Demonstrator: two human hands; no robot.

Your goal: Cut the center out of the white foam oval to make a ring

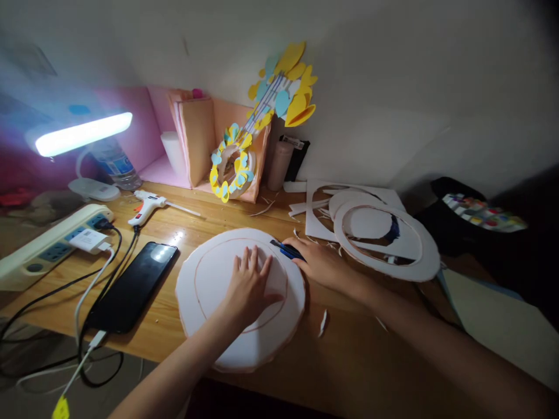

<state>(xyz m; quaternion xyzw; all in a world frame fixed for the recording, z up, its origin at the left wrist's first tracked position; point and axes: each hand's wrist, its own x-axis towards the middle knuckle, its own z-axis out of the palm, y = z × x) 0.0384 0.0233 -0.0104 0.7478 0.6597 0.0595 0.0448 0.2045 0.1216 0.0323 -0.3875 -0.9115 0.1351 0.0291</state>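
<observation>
A round white foam-like board (244, 355) lies on the wooden desk, with a smaller circle drawn on it in reddish line. My left hand (248, 285) rests on the board inside that circle, its fingers spread flat. At the board's upper right edge, my right hand (308, 259) is closed around a blue and black utility knife (288, 250), whose tip points left over the board. Whether the blade touches the board cannot be made out.
To the right lie a cut white ring (430, 256) and a board with a round hole (312, 203), among scraps. Phone (135, 285), glue gun (148, 206), power strip (43, 250) and cables are at left. Behind stand a lit lamp (85, 134) and a yellow-blue paper flower decoration (231, 166).
</observation>
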